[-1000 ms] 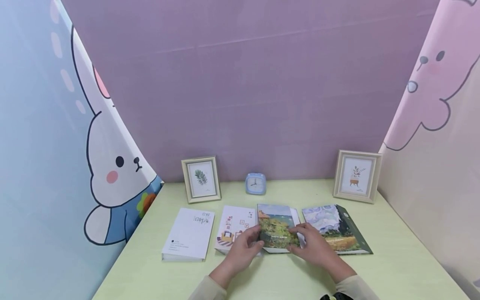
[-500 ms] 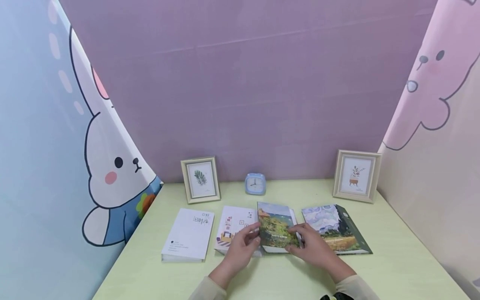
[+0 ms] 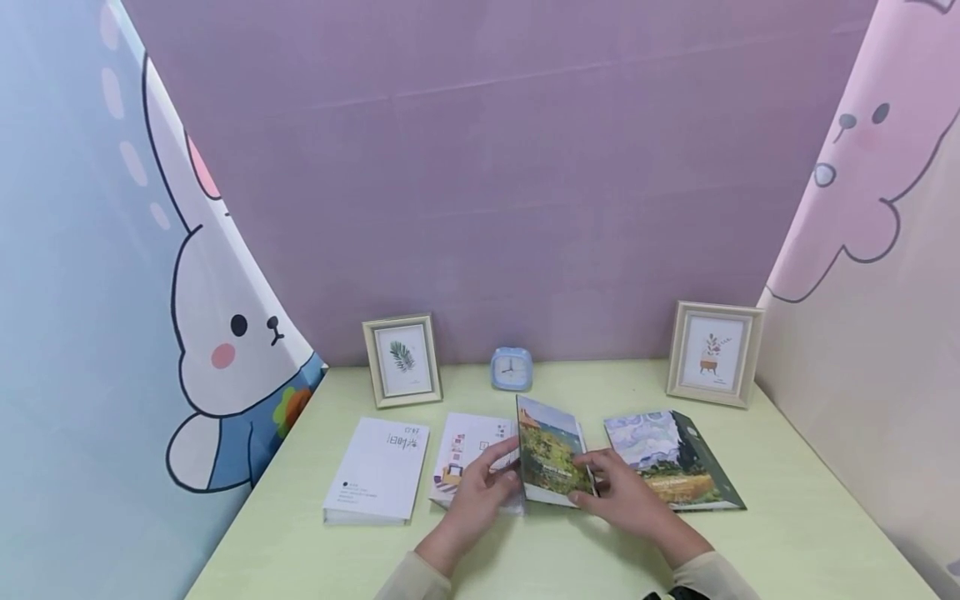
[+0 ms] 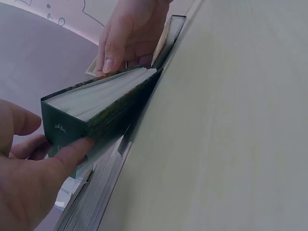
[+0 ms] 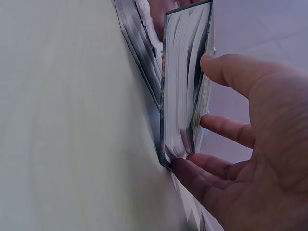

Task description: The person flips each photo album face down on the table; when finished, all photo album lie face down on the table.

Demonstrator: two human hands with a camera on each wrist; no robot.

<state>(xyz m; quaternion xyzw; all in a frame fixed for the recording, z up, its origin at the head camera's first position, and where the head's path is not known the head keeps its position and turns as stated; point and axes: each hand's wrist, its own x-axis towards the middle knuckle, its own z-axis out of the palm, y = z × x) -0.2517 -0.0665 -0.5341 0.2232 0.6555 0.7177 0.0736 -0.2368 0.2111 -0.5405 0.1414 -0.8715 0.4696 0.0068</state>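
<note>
A photo album [image 3: 553, 450] with a painted seaside-garden cover tilts up, its left side raised. My left hand [image 3: 480, 492] grips it at the dark green spine [image 4: 60, 122], thumb on the lower cover in the left wrist view. At the opposite side, my right hand [image 3: 626, 496] holds the cover and the page edge, with the thumb on the cover and fingertips at the far corner. White pages [image 5: 178, 86] show between the covers, slightly fanned. Just left, partly behind my left hand, lies a white album with a room drawing [image 3: 457, 458].
Further left lies a white album [image 3: 378, 471] with green lettering. A second painted album [image 3: 671, 458] with a dark green edge lies on the right. Behind stand a leaf picture frame [image 3: 403, 360], a blue clock [image 3: 512, 369] and a potted-plant frame [image 3: 715, 354] near the purple wall.
The photo album's left side has risen and its cover has turned more to the right. My left hand has lifted with the spine; the right hand has shifted only slightly.
</note>
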